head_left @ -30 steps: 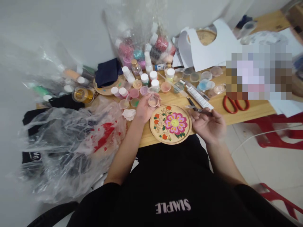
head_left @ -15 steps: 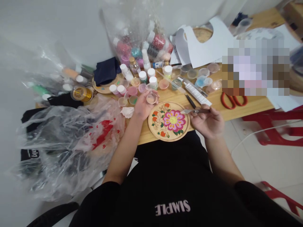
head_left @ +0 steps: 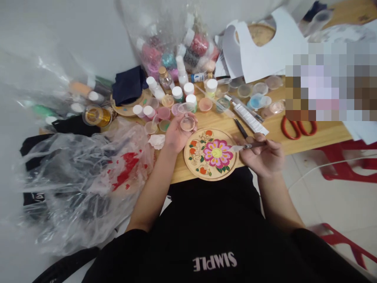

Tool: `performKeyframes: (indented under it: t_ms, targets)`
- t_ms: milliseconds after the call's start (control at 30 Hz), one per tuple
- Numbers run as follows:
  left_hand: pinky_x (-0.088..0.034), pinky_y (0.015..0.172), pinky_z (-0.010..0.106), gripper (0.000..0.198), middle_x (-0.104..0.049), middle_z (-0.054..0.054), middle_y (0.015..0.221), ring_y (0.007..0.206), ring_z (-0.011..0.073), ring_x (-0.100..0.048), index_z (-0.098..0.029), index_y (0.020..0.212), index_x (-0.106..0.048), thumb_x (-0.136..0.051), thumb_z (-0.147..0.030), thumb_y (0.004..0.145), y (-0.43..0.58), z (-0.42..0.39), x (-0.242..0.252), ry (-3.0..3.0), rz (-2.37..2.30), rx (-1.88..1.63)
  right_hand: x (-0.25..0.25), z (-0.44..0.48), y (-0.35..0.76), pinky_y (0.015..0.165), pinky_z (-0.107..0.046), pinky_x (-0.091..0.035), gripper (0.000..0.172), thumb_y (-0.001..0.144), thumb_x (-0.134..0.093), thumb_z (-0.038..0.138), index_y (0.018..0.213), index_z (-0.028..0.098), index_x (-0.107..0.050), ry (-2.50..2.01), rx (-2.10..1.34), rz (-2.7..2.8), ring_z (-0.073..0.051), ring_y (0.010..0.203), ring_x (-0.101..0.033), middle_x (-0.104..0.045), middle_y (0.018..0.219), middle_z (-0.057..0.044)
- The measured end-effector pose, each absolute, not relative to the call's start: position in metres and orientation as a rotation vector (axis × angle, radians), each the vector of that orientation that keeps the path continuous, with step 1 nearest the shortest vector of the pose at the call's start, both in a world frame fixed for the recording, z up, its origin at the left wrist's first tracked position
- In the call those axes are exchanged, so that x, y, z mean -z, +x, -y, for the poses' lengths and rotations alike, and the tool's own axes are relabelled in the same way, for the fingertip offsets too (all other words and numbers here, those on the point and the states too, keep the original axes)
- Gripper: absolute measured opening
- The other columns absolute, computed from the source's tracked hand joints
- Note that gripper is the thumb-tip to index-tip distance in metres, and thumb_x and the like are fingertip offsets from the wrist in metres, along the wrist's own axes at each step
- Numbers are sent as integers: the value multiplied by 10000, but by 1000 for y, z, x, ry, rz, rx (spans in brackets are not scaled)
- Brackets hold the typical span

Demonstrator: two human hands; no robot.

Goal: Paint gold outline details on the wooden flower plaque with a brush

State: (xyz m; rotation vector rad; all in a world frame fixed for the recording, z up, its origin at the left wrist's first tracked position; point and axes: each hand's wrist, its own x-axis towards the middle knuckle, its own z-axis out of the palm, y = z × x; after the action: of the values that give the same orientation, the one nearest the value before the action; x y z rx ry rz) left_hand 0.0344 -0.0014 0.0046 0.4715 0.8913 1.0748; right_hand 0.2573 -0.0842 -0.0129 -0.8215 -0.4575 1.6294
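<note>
My left hand (head_left: 180,135) has its fingers round a small clear plastic cup (head_left: 187,124), tilted toward me with a little pale stuff in it. Pinched in my right hand (head_left: 263,155) is a palette knife (head_left: 255,145), its blade pointing left over the right petals of a painted flower. That flower, pink with a yellow centre, decorates a round wooden plaque (head_left: 191,167) at the table's front edge, along with orange fruits and green leaves. The frames do not show whether the blade touches the plaque.
Paint cups (head_left: 205,104) and white-capped bottles (head_left: 177,94) crowd the table behind the plaque. A white tube (head_left: 250,118), a black pen-like tool (head_left: 240,128) and red-handled scissors (head_left: 299,127) lie to the right. Crumpled plastic sheeting (head_left: 85,188) spreads at left.
The knife blade has come slightly toward me and now sits by the flower's right petals. The cup stays in my left hand. The whole view has shifted a little.
</note>
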Motion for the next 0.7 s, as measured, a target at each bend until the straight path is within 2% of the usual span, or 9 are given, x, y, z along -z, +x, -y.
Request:
performKeyframes:
  t_ms: [167, 367, 567, 700]
  targets:
    - [-436, 562, 227, 418, -580, 33, 666, 540, 81, -528, -154, 695, -598, -312, -258, 983, 34, 0, -6, 454, -928, -1063, 8, 81, 256, 1056, -480, -485, 258, 601, -768, 448, 589, 317, -547, -839, -1658, 416, -168, 512, -435, -369, 408, 60]
    - [-440, 563, 229, 452, -572, 31, 645, 533, 80, -527, -150, 681, -588, -290, -278, 997, 35, -1, -8, 429, -963, -1043, 8, 78, 260, 1140, -533, -385, 310, 604, -766, 432, 569, 288, -494, -820, -1729, 392, -158, 526, -433, -321, 406, 66]
    - [-422, 548, 236, 464, -575, 41, 648, 550, 91, -528, -145, 666, -605, -284, -240, 986, 36, -2, -10, 403, -973, -1045, 11, 78, 264, 1077, -488, -454, 348, 614, -772, 418, 534, 276, -464, -802, -1774, 372, -153, 526, -415, -311, 419, 59]
    - [-426, 561, 241, 438, -574, 39, 662, 582, 97, -534, -147, 672, -612, -321, -250, 983, 35, -2, -9, 404, -990, -1044, 10, 78, 264, 1092, -486, -450, 360, 631, -766, 420, 536, 274, -451, -789, -1787, 391, -152, 527, -421, -288, 423, 61]
